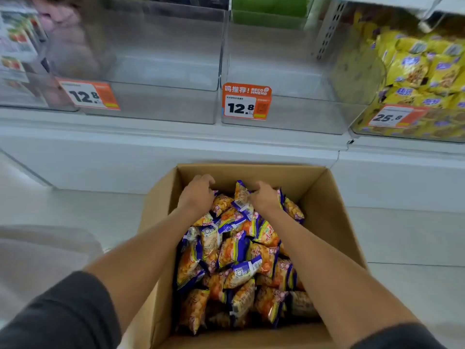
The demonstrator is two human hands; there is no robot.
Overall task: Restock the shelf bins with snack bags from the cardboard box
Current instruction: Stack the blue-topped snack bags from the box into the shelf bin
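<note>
An open cardboard box (324, 205) stands on the floor below the shelf, filled with several orange-and-purple snack bags (234, 258). Both my hands reach into its far end. My left hand (196, 193) has its fingers curled down into the bags at the back left. My right hand (264, 197) grips bags at the back, with one bag (241, 195) sticking up beside its fingers. Above, two clear shelf bins stand with nothing in them: the left bin (161, 71) and the middle bin (281, 76).
Orange price tags reading 12.8 (89, 95) (246, 102) hang on the two bins. A bin of yellow snack bags (422, 79) with a 25.8 tag sits at the right. The white shelf base (176, 147) runs behind the box. A pale blurred object (42, 250) lies at the left.
</note>
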